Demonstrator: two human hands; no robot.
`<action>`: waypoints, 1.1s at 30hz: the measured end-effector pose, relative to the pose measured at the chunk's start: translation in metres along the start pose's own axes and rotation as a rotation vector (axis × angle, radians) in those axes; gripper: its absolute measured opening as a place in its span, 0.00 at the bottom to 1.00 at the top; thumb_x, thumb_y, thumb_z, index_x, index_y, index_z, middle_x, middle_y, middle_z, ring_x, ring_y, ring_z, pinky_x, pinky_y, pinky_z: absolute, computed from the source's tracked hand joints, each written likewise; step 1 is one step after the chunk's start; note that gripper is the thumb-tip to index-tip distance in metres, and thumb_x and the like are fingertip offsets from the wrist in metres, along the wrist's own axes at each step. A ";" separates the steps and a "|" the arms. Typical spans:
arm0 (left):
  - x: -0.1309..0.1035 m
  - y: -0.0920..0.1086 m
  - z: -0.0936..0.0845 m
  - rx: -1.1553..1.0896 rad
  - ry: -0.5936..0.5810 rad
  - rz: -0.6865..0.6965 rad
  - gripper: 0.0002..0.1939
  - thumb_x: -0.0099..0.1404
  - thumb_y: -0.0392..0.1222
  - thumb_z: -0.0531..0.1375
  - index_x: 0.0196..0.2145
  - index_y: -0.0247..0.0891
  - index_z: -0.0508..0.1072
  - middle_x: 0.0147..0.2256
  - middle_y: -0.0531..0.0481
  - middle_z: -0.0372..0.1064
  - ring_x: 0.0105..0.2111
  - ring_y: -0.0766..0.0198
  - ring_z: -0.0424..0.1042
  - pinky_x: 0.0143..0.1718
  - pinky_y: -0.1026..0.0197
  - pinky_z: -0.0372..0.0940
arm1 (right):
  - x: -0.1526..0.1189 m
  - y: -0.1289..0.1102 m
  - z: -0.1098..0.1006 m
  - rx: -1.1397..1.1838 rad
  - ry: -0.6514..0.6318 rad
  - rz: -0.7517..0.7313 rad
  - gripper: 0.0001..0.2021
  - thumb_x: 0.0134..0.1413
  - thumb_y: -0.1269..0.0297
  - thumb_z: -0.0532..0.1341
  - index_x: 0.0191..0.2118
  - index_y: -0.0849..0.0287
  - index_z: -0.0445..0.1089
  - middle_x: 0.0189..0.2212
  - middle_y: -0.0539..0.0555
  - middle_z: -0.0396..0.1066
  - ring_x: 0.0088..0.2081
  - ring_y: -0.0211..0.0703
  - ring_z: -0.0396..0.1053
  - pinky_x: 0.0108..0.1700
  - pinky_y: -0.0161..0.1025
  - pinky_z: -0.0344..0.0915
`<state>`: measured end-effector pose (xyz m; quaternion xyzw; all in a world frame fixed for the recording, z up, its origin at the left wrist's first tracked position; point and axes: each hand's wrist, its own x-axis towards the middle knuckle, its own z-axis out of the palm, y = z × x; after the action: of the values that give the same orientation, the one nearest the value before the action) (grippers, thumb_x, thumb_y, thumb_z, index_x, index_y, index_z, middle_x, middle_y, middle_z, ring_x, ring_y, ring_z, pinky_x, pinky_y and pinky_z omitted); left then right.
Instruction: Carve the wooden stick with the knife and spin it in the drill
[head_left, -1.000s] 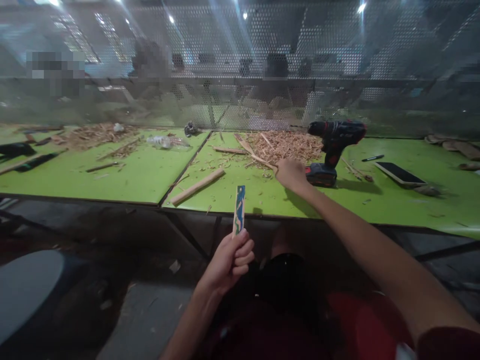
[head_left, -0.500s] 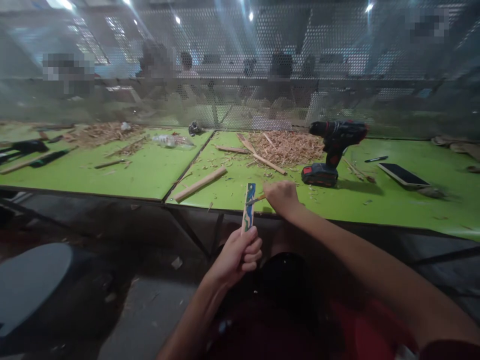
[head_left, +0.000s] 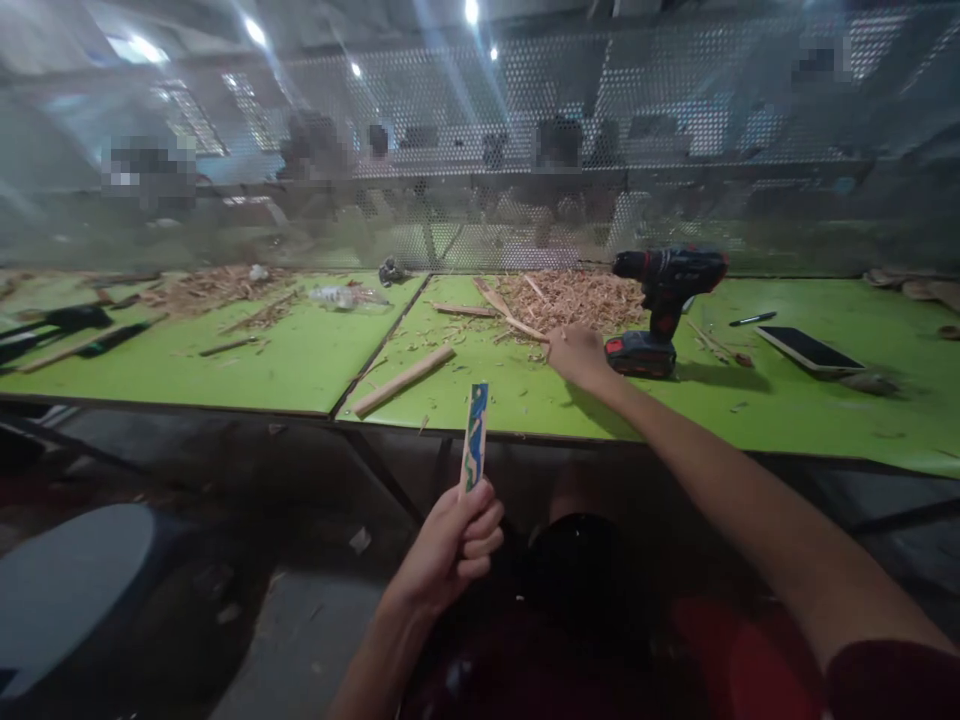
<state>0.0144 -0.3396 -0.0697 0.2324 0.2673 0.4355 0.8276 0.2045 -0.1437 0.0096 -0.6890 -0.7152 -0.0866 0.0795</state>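
Note:
My left hand is closed around the lower end of a flat wooden strip, held upright in front of the table's near edge. Blue and green wavy patches cover the strip's face, with bare pale wood between them. My right hand is curled over the table, just left of the cordless drill's battery. Its fingers cover the near end of a long wooden stick with a broad, spatula-like far end. Whether they grip this stick or some other thing is hidden.
A black cordless drill stands upright beside wood shavings. A thick wooden rod lies at left; a phone and pen lie at right. Behind the green table rises a perforated screen.
My right hand has moved forward, away from the strip, to the stick's end. The thin, grey-tipped tool it held against the strip no longer shows. My left hand has drawn slightly down and left.

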 end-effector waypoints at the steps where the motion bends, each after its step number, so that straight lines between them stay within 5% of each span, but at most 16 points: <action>1: 0.002 0.003 -0.003 0.001 -0.011 -0.011 0.22 0.65 0.48 0.64 0.29 0.40 0.52 0.20 0.64 0.40 0.18 0.76 0.32 0.12 0.77 0.35 | -0.014 -0.006 0.002 0.014 -0.005 -0.081 0.18 0.64 0.61 0.54 0.46 0.63 0.78 0.40 0.64 0.78 0.40 0.41 0.73 0.39 0.34 0.58; 5: 0.005 0.003 -0.002 -0.003 -0.053 -0.022 0.22 0.65 0.49 0.63 0.28 0.40 0.52 0.19 0.63 0.41 0.17 0.76 0.34 0.12 0.77 0.36 | -0.066 -0.024 0.010 0.018 -0.073 -0.371 0.16 0.62 0.65 0.52 0.41 0.56 0.79 0.33 0.60 0.79 0.33 0.46 0.74 0.33 0.35 0.58; 9: 0.006 -0.004 0.007 0.031 -0.073 -0.033 0.22 0.67 0.50 0.61 0.28 0.41 0.50 0.19 0.63 0.41 0.17 0.76 0.34 0.12 0.76 0.36 | -0.080 -0.027 0.015 -0.021 -0.024 -0.420 0.18 0.64 0.69 0.49 0.41 0.61 0.77 0.31 0.62 0.78 0.32 0.47 0.73 0.31 0.37 0.56; 15: 0.005 -0.006 0.010 0.014 -0.029 -0.009 0.24 0.65 0.48 0.63 0.27 0.41 0.49 0.19 0.64 0.41 0.17 0.77 0.34 0.12 0.76 0.35 | -0.058 -0.027 0.023 -0.032 -0.022 -0.417 0.18 0.65 0.71 0.48 0.46 0.65 0.76 0.34 0.66 0.77 0.35 0.48 0.73 0.37 0.38 0.58; 20: -0.018 -0.019 0.016 0.050 -0.101 -0.202 0.21 0.63 0.50 0.65 0.32 0.42 0.53 0.19 0.64 0.44 0.16 0.76 0.36 0.12 0.75 0.37 | -0.012 0.005 0.021 -0.054 -0.057 -0.120 0.17 0.60 0.78 0.50 0.42 0.79 0.76 0.34 0.76 0.75 0.38 0.47 0.73 0.37 0.37 0.57; 23: -0.023 -0.020 0.011 0.007 -0.047 -0.084 0.23 0.63 0.51 0.65 0.30 0.42 0.52 0.19 0.65 0.41 0.17 0.77 0.33 0.12 0.75 0.35 | -0.006 0.023 0.011 -0.054 -0.024 -0.056 0.17 0.62 0.72 0.52 0.44 0.75 0.77 0.37 0.75 0.75 0.39 0.49 0.74 0.37 0.38 0.58; 28: -0.012 -0.015 -0.001 0.003 -0.094 -0.096 0.22 0.65 0.50 0.64 0.30 0.41 0.51 0.19 0.64 0.41 0.17 0.77 0.33 0.12 0.75 0.34 | -0.059 0.007 0.007 -0.010 -0.032 -0.194 0.17 0.64 0.59 0.52 0.43 0.53 0.79 0.37 0.58 0.79 0.37 0.45 0.74 0.35 0.35 0.59; 33: -0.006 -0.023 0.007 0.073 -0.052 -0.079 0.24 0.63 0.52 0.64 0.29 0.42 0.50 0.19 0.64 0.43 0.16 0.77 0.35 0.13 0.74 0.34 | -0.106 -0.012 0.027 0.003 -0.034 -0.225 0.17 0.63 0.64 0.51 0.38 0.52 0.79 0.31 0.55 0.78 0.32 0.46 0.73 0.30 0.36 0.55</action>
<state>0.0298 -0.3571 -0.0773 0.2630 0.2705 0.3865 0.8416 0.1967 -0.2405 -0.0411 -0.6058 -0.7892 -0.0822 0.0581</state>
